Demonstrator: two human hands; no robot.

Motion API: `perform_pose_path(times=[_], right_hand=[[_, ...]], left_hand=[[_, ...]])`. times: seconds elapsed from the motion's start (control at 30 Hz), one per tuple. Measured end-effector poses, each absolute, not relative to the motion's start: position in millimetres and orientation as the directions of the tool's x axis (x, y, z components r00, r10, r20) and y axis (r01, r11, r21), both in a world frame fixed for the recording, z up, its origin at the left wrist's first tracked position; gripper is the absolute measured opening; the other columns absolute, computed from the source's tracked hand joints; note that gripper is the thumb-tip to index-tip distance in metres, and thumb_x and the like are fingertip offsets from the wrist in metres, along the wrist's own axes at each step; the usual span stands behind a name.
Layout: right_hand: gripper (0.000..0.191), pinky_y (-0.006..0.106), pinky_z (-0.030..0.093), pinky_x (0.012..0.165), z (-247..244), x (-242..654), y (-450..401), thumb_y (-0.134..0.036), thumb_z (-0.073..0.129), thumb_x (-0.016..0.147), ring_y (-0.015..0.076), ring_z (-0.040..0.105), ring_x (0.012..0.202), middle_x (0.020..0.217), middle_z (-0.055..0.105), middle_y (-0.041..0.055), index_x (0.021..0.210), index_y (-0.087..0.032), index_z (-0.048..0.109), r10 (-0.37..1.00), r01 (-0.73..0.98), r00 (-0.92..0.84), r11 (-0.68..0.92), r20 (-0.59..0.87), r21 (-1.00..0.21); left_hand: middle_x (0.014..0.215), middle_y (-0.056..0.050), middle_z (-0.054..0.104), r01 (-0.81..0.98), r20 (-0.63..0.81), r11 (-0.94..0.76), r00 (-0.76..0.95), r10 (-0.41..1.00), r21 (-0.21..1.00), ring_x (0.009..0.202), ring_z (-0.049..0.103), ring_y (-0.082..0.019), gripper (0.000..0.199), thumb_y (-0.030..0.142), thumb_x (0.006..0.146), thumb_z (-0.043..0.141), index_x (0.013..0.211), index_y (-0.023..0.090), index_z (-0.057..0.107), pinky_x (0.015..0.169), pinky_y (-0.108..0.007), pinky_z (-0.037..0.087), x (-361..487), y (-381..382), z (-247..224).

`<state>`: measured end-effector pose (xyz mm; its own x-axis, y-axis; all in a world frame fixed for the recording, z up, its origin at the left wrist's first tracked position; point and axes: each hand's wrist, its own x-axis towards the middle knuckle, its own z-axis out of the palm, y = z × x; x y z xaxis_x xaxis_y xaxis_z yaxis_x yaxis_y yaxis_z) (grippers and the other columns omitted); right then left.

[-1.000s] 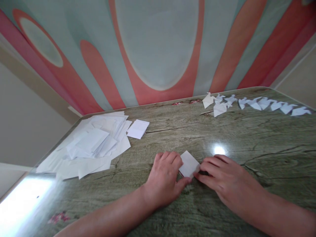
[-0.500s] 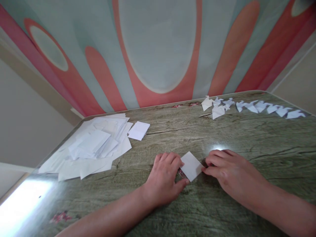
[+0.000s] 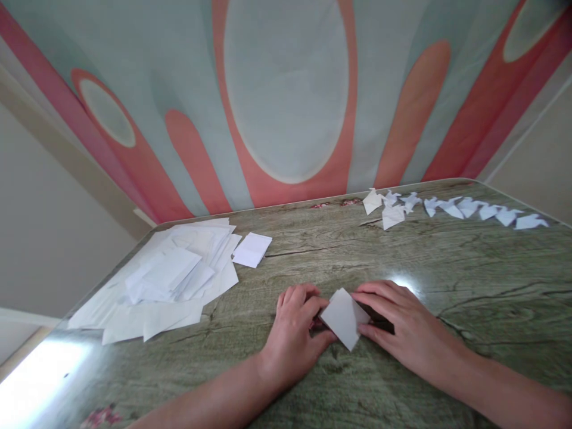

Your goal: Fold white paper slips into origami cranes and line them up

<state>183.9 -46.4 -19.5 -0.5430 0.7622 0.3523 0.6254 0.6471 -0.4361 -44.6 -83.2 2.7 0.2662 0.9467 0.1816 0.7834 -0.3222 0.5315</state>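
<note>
1. Flat white sheets (image 3: 172, 268) lie in a messy pile, not yet birds.
2. Beside them sits a neat, squarish paper stack (image 3: 252, 249).
3. The left hand (image 3: 292, 328), half curled, pinches the paper square's (image 3: 343, 317) left corner.
4. That square, smooth and layered, looks partly folded, low over the tabletop (image 3: 304, 256).
5. The right hand (image 3: 402, 316), partly closed, grips its right side.
6. Pointy paper birds (image 3: 468, 207) look finished.

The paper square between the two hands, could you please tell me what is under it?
Wood-grain tabletop shows around it, with some reddish print by the left hand. Whatever lies directly beneath the paper square is covered.
</note>
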Motion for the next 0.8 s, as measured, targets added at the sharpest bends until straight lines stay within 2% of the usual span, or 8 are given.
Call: perform_pose_path(times=[0.13,0.2,0.37,0.47,0.57,0.63,0.7,0.8], right_hand=[[0.012,0.039,0.050,0.086,-11,178,-50,-0.012,0.060,0.084,0.0208,0.059,0.099,0.101,0.065,0.0041,0.090,-0.023,0.061,0.809,0.532,-0.501,0.569,0.308,-0.628],[0.012,0.036,0.050,0.084,-6,178,-50,-0.011,0.058,0.084,0.0199,0.059,0.097,0.096,0.064,0.0031,0.082,-0.023,0.059,0.803,0.461,-0.516,0.553,0.297,-0.694],[0.016,0.034,0.049,0.083,4,182,-54,-0.011,0.050,0.090,0.0182,0.060,0.095,0.093,0.065,0.0020,0.086,-0.024,0.059,0.756,0.318,-0.539,0.591,0.371,-0.742],[0.017,0.029,0.051,0.077,9,181,-61,-0.014,0.047,0.093,0.0156,0.063,0.087,0.088,0.066,0.0003,0.090,-0.026,0.059,0.756,0.270,-0.510,0.594,0.411,-0.757],[0.009,0.024,0.051,0.067,11,175,-67,-0.021,0.052,0.093,0.0137,0.064,0.074,0.081,0.066,-0.0014,0.090,-0.026,0.059,0.808,0.331,-0.442,0.550,0.390,-0.767],[0.006,0.023,0.050,0.062,10,171,-68,-0.027,0.054,0.092,0.0130,0.063,0.067,0.077,0.066,-0.0023,0.090,-0.026,0.060,0.848,0.411,-0.401,0.506,0.348,-0.759],[0.009,0.024,0.050,0.062,8,169,-68,-0.032,0.054,0.092,0.0133,0.063,0.066,0.078,0.067,-0.0022,0.092,-0.026,0.061,0.862,0.453,-0.404,0.481,0.308,-0.751],[0.013,0.025,0.050,0.068,6,168,-67,-0.034,0.051,0.093,0.0141,0.063,0.071,0.082,0.067,-0.0015,0.093,-0.026,0.061,0.867,0.460,-0.433,0.448,0.248,-0.766]], left_hand=[[0.112,-0.006,0.059,0.725,0.268,-0.398,0.296,0.917,0.563,0.107,0.053,-0.023,0.015,0.016,0.080,0.068,0.092,0.024,0.068,0.092,-0.041,0.042,-44,-86,7],[0.105,-0.006,0.062,0.688,0.314,-0.446,0.319,0.894,0.573,0.102,0.055,-0.022,0.007,0.018,0.084,0.065,0.087,0.023,0.068,0.091,-0.040,0.043,-46,-87,9],[0.092,-0.004,0.068,0.548,0.320,-0.500,0.394,0.861,0.670,0.090,0.061,-0.017,0.012,0.017,0.090,0.058,0.096,0.021,0.067,0.086,-0.034,0.046,-47,-90,10],[0.098,-0.006,0.068,0.453,0.136,-0.312,0.380,0.915,0.835,0.087,0.062,-0.018,0.026,0.021,0.087,0.062,0.113,0.022,0.063,0.081,-0.033,0.050,-42,-92,10],[0.104,-0.007,0.068,0.172,-0.112,0.037,0.446,0.888,0.984,0.088,0.065,-0.019,0.044,0.034,0.083,0.067,0.125,0.024,0.056,0.079,-0.034,0.053,-38,-92,16],[0.105,-0.009,0.067,-0.020,-0.189,0.245,0.578,0.794,0.969,0.094,0.065,-0.024,0.052,0.045,0.080,0.069,0.125,0.022,0.055,0.081,-0.037,0.052,-39,-91,22],[0.108,-0.012,0.066,-0.120,-0.217,0.388,0.663,0.716,0.914,0.101,0.064,-0.028,0.061,0.053,0.077,0.069,0.125,0.017,0.055,0.085,-0.040,0.051,-41,-89,26],[0.117,-0.013,0.064,-0.177,-0.284,0.456,0.575,0.767,0.872,0.108,0.060,-0.028,0.073,0.045,0.072,0.076,0.132,0.015,0.047,0.092,-0.039,0.046,-43,-85,22]])
